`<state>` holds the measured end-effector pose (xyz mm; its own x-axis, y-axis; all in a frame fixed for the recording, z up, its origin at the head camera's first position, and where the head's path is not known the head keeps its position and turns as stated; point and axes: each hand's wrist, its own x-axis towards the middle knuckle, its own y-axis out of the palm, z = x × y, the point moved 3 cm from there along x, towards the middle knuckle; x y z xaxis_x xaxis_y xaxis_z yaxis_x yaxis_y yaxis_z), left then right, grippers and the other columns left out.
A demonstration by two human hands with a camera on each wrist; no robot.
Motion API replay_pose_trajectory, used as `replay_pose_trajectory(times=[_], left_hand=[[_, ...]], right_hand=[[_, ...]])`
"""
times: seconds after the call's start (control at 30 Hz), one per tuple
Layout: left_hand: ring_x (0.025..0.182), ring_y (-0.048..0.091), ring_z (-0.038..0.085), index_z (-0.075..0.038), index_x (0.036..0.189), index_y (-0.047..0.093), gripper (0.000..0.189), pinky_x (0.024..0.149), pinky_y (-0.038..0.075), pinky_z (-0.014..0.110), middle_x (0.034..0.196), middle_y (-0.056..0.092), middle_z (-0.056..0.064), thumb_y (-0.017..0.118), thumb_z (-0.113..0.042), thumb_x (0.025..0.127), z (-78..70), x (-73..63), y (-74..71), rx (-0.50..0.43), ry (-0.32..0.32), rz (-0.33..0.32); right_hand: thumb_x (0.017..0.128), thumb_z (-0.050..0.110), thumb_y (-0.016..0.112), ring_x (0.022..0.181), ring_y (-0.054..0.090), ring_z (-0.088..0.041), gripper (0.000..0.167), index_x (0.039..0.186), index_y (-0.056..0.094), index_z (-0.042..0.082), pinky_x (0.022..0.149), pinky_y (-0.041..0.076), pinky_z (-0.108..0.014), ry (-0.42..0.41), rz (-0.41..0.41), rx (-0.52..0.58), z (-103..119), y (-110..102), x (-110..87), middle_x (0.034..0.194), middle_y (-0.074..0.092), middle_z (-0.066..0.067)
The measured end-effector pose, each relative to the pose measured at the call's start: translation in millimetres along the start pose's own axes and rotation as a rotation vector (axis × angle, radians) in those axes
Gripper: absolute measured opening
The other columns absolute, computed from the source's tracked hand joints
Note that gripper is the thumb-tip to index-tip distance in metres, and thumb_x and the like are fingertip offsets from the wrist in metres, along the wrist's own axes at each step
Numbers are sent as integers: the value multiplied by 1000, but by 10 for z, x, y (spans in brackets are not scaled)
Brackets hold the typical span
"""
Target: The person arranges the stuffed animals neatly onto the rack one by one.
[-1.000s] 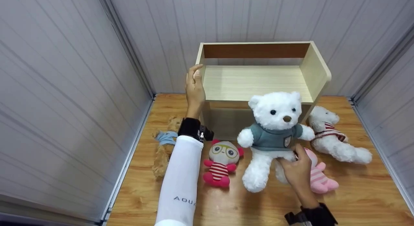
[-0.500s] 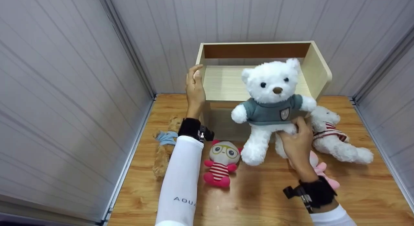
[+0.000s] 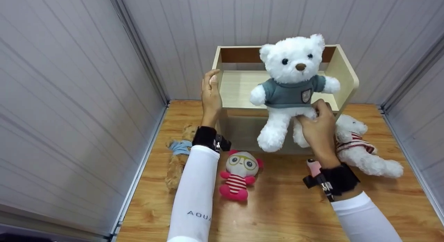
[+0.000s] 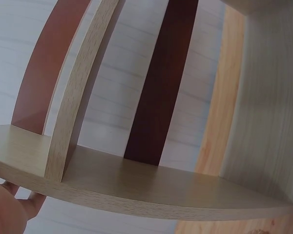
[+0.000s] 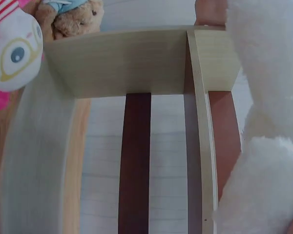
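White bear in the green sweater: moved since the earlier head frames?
Yes, the white bear has risen in the head view: against the shelf unit, its head went from the upper level's front edge to the top back edge.

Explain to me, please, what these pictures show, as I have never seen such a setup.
There is no machine here: these are a person's two bare hands. A head camera looks down over everything; two others, worn on the wrists, show the shelf from up close. The right hand grips a white bear in a grey-green sweater near the top of one leg. The left hand rests against the shelf's left side. On the wooden floor lie a brown bear in blue, a pink toy with yellow glasses, a white toy in red stripes and another pink toy, mostly hidden behind the right wrist.
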<state>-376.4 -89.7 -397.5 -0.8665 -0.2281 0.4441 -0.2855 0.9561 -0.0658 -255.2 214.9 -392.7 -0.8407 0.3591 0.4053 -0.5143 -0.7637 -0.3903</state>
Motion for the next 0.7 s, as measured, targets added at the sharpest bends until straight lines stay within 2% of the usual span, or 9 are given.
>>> replay_pose_trajectory(times=[0.17,0.37,0.57,0.7], left_hand=[[134,53,22,-11,144,62,37,115,41,44,145,57,12,40,-27,119,0,-15,-9,-1,-7,-10],[123,53,21,-13,142,63,35,110,42,43,140,58,15,41,-28,118,-5,-29,7,19,-11,-8],[125,53,21,-14,142,63,35,110,43,44,142,58,15,41,-28,118,-16,-31,4,28,-15,-20],[126,54,22,-14,141,63,34,110,43,43,141,59,13,43,-27,118,-31,-42,13,35,-17,-26]], right_hand=[[85,7,78,90,49,-27,28,91,50,2,79,34,-40,-12,7,-26,36,81,161,90,50,-9],[85,17,80,86,48,-30,37,87,44,10,76,33,-42,17,17,-94,68,158,334,88,48,-7],[86,25,82,87,51,-31,37,90,47,13,74,34,-43,41,28,-147,120,261,513,86,48,-4],[87,27,80,91,56,-34,34,98,52,12,75,35,-45,77,24,-191,122,323,629,88,51,-5]])
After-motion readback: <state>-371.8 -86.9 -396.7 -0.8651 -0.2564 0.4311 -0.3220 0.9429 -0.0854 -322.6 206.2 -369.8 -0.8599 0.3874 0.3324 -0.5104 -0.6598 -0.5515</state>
